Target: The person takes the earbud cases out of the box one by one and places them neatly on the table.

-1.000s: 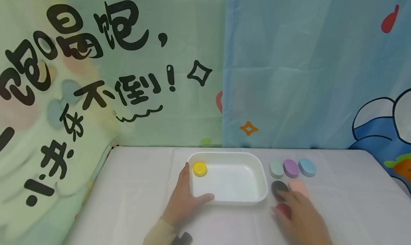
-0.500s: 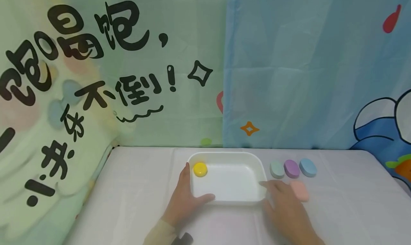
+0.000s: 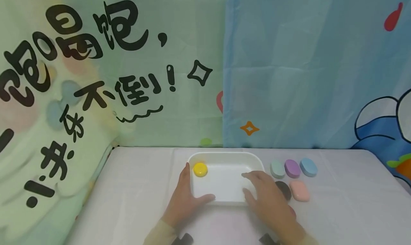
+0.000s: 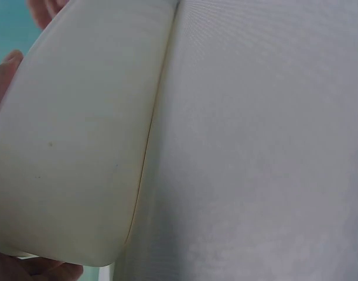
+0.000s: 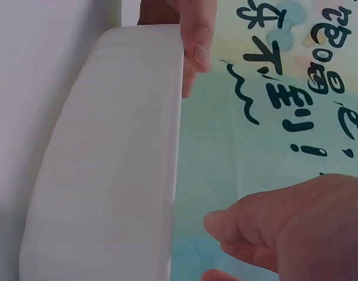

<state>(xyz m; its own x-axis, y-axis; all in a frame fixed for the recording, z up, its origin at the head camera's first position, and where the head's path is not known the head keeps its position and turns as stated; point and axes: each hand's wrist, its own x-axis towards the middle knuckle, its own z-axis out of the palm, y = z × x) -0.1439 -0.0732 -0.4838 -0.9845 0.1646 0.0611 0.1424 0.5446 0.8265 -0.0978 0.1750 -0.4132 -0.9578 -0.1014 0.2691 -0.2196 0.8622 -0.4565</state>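
A white rectangular tray (image 3: 224, 203) stands in the middle of the table in the head view. My left hand (image 3: 186, 198) grips its left end, thumb over the near rim and fingers along the side. Inside, at the far left, lies a round yellow piece (image 3: 200, 169). My right hand (image 3: 268, 196) hovers over the tray's right end, thumb and fingers apart with nothing between them. Just right of it lie a dark grey disc (image 3: 284, 191) and a red piece (image 3: 292, 211), both partly hidden by that hand.
A pale green piece (image 3: 277, 169), a purple one (image 3: 292, 168) and a light blue one (image 3: 308, 167) form a row right of the tray. A pink rounded-square piece (image 3: 299, 191) lies in front of them. Printed cloth (image 3: 179, 105) hangs behind the white-covered table (image 3: 135, 188).
My right hand has moved left from over the grey and red pieces to above the tray's right end, uncovering the grey disc. My left hand and the yellow piece have stayed put.
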